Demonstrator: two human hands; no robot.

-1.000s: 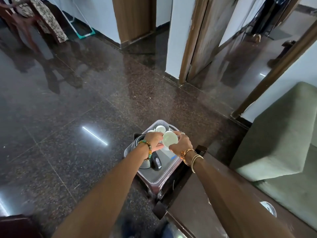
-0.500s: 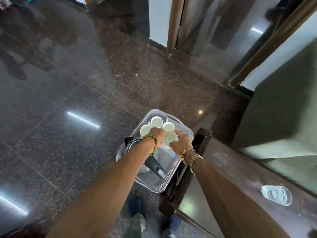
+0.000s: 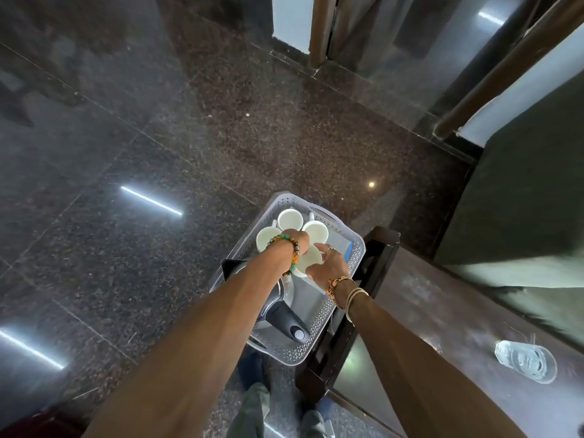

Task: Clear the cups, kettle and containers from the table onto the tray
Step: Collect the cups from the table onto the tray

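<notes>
Cup [image 3: 311,260] being pinched by right hand [image 3: 330,265]; grip of left hand [image 3: 295,238] cannot be told. Level seating, 1 o'clock of kettle [image 3: 281,314], being advised.

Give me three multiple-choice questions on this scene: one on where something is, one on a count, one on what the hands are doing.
1. Where is the kettle? A on the floor; B in the tray; C on the table.
2. How many white cups show? A two; B four; C six.
3. What do the left hand and right hand do? A hang idle; B lift the kettle; C hold a cup.
Answers: 1 B, its handle lies inside the tray's rim. 2 B, three stand together and a fourth is held. 3 C, both grip it over the tray.
</notes>
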